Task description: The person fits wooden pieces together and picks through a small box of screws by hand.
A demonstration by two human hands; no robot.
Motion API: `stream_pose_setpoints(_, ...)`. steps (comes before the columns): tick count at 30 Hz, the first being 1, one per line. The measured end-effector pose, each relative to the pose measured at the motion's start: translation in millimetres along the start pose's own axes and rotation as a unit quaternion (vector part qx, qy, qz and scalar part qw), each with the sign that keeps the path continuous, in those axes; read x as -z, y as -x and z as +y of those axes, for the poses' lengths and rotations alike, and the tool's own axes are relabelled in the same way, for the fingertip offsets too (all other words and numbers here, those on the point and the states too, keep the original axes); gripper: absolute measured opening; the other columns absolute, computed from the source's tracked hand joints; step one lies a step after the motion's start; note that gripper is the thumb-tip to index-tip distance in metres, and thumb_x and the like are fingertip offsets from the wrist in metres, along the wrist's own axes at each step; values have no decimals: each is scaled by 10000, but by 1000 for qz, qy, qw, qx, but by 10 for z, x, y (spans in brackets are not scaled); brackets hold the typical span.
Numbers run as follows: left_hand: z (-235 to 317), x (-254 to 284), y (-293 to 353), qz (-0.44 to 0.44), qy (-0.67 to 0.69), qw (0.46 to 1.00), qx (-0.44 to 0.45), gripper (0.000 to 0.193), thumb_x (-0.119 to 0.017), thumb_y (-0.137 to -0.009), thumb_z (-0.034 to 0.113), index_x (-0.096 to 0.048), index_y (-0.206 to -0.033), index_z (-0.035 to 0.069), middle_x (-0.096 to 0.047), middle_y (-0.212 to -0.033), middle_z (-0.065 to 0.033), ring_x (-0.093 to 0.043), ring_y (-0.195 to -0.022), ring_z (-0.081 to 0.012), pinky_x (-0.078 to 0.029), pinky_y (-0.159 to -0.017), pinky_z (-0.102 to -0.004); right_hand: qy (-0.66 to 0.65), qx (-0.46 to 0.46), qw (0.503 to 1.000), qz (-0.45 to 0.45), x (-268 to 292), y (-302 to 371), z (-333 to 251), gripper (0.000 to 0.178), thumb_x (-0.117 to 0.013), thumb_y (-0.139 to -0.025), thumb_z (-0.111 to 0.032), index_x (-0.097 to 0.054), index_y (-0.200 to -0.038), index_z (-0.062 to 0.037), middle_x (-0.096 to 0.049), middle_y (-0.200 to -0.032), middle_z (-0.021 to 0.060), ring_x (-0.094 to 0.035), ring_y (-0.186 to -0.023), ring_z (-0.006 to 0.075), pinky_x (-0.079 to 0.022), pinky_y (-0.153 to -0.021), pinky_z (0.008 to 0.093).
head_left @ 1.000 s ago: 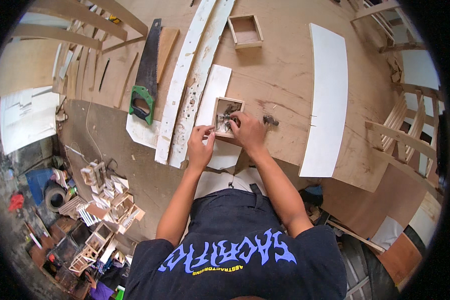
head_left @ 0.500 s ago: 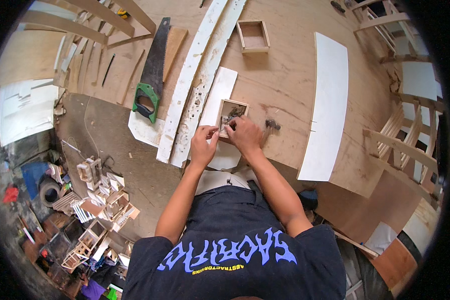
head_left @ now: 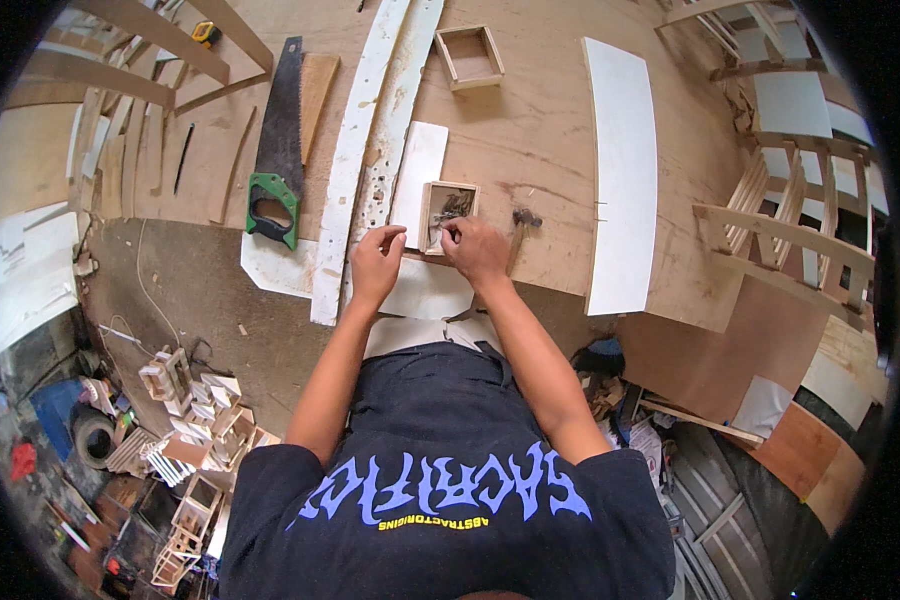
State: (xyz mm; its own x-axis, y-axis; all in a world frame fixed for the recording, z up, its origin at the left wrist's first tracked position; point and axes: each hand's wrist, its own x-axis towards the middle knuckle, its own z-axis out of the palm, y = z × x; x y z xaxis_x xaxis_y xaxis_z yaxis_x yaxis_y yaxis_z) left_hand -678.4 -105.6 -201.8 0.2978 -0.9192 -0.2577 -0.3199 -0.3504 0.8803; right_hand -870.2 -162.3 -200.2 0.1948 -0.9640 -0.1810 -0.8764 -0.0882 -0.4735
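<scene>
A small open wooden box (head_left: 433, 218) with dark nails (head_left: 457, 204) heaped inside stands near the bench's front edge. Over its near right corner is my right hand (head_left: 480, 250), thumb and fingers pinched together; what they hold, if anything, is too small to make out. My left hand (head_left: 375, 264) is just left of the box, by a white board strip (head_left: 420, 175), its fingers curled in with the thumb close to them. Whatever lies in that pinch is hidden. A hammer (head_left: 526, 218) rests right of the box, its handle running toward my right wrist.
A green-handled handsaw (head_left: 278, 160) lies left of two long pale battens (head_left: 370, 120). Another wooden box (head_left: 470, 58) sits farther back. A long white panel (head_left: 622, 175) lies at right. Slatted wooden frames (head_left: 795, 215) stand at the right edge, and scrap wood (head_left: 195, 440) is piled lower left.
My hands have drawn apart, and the right one has pulled back from over the nails toward the box's near corner. The whole view has shifted a little, moving the bench leftward and up.
</scene>
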Motion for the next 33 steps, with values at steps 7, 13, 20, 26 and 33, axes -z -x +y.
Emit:
stream_pose_setpoints(7,43,-121,47,-49,8,999,-20,195,-716,-990,150,-776,-1119,17,-777,-1016,-133,-752,-871,-188,-591,-804,-321,-114,-12,993,-4,110,48,30,264,-726,-885,-304,-793,-1095,-159,-755,-919,118,-731,-828,349,-592,-751,467)
stream_pose_setpoints(13,122,-161,68,-45,-25,997,-53,173,-661,-982,85,-774,-1103,36,-735,-1015,-169,-743,-858,-294,-605,-795,-377,-46,-33,998,-2,166,-11,84,375,-693,-924,-279,-729,-1275,-153,-762,-987,187,-731,-877,399,-583,-799,508)
stream_pose_setpoints(20,97,-201,31,-43,-13,997,-65,175,-675,-979,98,-760,-1115,29,-732,-1026,-170,-745,-880,-296,-607,-795,-381,-74,22,995,-62,116,281,-50,365,-711,-935,-271,-742,-1281,-160,-746,-927,222,-722,-851,415,-573,-763,503)
stream_pose_setpoints(26,57,-195,39,-57,-13,997,-47,175,-689,-967,101,-759,-1109,24,-727,-1005,-162,-745,-875,-287,-600,-808,-379,-107,-46,993,32,79,227,-35,289,-696,-948,-266,-764,-1205,-153,-748,-1013,179,-726,-898,397,-585,-793,512)
stream_pose_setpoints(33,89,-185,35,-65,-29,995,-62,180,-693,-964,106,-764,-1110,27,-726,-997,-159,-740,-864,-283,-596,-812,-369,-13,-22,999,48,232,-288,13,278,-761,-905,-326,-791,-1135,-171,-733,-992,119,-727,-912,359,-591,-792,485)
